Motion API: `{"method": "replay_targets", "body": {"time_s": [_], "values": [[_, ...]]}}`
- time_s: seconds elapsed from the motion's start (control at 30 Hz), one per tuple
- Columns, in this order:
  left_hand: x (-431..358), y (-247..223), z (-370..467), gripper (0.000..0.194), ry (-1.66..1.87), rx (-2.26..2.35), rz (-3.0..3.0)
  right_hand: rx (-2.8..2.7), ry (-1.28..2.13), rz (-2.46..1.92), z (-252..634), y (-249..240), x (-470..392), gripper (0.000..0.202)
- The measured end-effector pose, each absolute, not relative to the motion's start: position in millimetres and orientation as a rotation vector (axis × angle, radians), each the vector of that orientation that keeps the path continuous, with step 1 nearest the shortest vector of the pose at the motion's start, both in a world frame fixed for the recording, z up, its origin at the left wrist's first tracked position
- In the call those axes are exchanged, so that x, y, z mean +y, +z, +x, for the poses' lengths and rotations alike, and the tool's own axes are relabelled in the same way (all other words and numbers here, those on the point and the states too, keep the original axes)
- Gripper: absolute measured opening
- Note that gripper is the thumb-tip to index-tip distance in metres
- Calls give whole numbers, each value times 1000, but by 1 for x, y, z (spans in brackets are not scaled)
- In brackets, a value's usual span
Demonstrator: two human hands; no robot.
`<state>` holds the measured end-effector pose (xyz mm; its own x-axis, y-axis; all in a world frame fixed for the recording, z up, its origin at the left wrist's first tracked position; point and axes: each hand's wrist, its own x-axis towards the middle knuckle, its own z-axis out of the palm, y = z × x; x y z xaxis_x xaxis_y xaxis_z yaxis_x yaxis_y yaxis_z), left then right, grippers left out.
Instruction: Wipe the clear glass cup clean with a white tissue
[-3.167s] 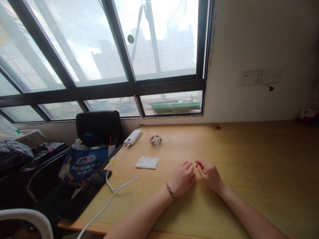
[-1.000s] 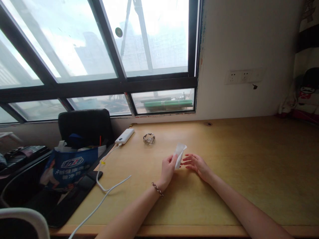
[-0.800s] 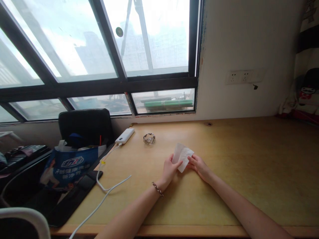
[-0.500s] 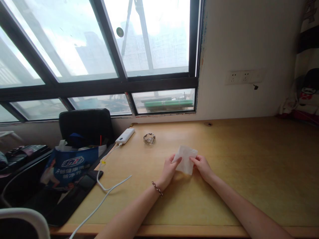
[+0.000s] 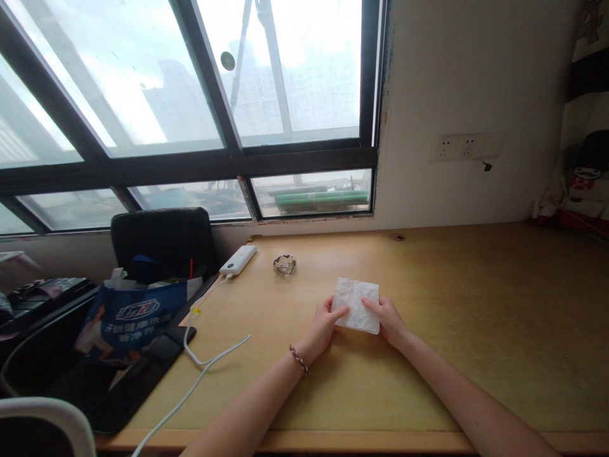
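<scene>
Folded white tissue [image 5: 356, 311] has turned from a skewed slant to a squarer pose

Compared with half a second ago, its near edge runs closer to level and its wrinkled face shows more fully. It is held up over the wooden surface [image 5: 476, 311], to the right of the silver openwork bangle [image 5: 284, 270] and nearer the person. The left grip [image 5: 324, 324] is pinched closed on the tissue's left side, thumb on the face; the right grip [image 5: 392, 324] is likewise closed on the right side, its thumb reaching farther in, fingers behind mostly hidden. It should handle as very light, soft and limp, hardly slippery, quick to crease and liable to tear under a sideways tug. Best held by both side edges, thumbs laid flat, fingers supporting from behind, pressing gently rather than pulling
</scene>
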<state>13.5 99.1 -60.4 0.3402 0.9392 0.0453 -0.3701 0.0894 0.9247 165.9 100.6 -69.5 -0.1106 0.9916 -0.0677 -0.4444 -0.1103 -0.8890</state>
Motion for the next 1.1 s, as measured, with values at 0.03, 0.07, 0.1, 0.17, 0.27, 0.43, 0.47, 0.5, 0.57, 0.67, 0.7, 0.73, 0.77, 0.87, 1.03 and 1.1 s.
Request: {"method": "replay_targets", "body": {"time_s": [0.03, 0.07, 0.1, 0.17, 0.27, 0.43, 0.47, 0.5, 0.57, 0.67, 0.7, 0.73, 0.77, 0.87, 1.03, 1.1], "values": [[100, -61, 13, 39, 1095, 703, 1069, -884, 1511, -888, 166, -71, 102, 27], [101, -62, 13, 40, 1091, 733, 1087, -885, 1482, -911, 167, -73, 104, 27], [104, -63, 11, 39, 1082, 780, 1112, -876, 1446, -940, 169, -75, 106, 26], [111, -65, 5, 36, 1070, 919, 1203, -835, 1366, -1005, 174, -79, 112, 24], [128, -66, -13, 32, 1114, 1208, 1489, -775, 1302, -1082, 182, -85, 120, 23], [169, -62, -65, 39, 1113, 2065, 1946, -793, 1350, -1115, 186, -90, 122, 20], [179, -61, -75, 42, 1053, 2208, 1946, -807, 1353, -1124, 185, -91, 122, 20], [187, -61, -85, 46, 982, 2308, 1921, -821, 1350, -1134, 185, -91, 121, 20], [202, -62, -100, 50, 883, 2401, 1836, -848, 1343, -1142, 184, -91, 119, 20], [214, -65, -110, 49, 814, 2399, 1794, -861, 1340, -1141, 183, -88, 118, 20], [215, -67, -111, 46, 807, 2386, 1802, -860, 1341, -1144, 183, -87, 118, 20], [216, -68, -111, 44, 809, 2368, 1815, -861, 1341, -1149, 182, -87, 117, 20], [215, -69, -111, 41, 817, 2348, 1830, -865, 1338, -1156, 182, -86, 117, 20], [210, -70, -112, 34, 859, 2269, 1879, -880, 1321, -1169, 182, -89, 118, 23], [196, -63, -98, 27, 984, 2093, 2001, -818, 1301, -1147, 184, -96, 124, 29], [187, -60, -81, 27, 1085, 1968, 2031, -755, 1298, -1105, 184, -94, 126, 32]]}}
